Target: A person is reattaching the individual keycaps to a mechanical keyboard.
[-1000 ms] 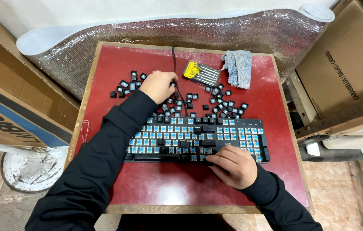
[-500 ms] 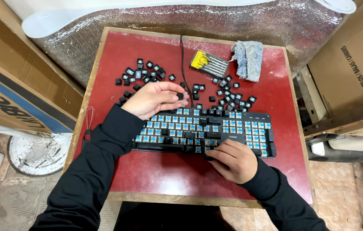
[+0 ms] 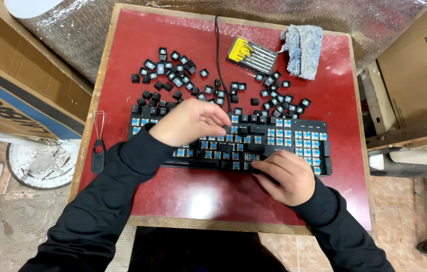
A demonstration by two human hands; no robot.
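A glossy red counter (image 3: 183, 201) with a worn wooden edge carries a matt black plastic keyboard (image 3: 304, 143), its translucent blue switches exposed. Loose black plastic keycaps (image 3: 173, 75) lie beside a frayed grey cloth (image 3: 303, 44). Crinkled silver foil sheeting (image 3: 122, 20) and brown cardboard boxes (image 3: 420, 65) surround it.

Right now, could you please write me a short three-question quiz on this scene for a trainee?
1. True or false: the keyboard has all its keycaps on.
2. Which lies at the table's left edge: A) cloth, B) keycap puller, C) screwdriver set?
3. Which hand rests on the keyboard's near edge?

Key:
1. False; many blue switches are bare, and loose keycaps lie behind it.
2. B, the keycap puller.
3. The right hand; the left hand is over the keys.
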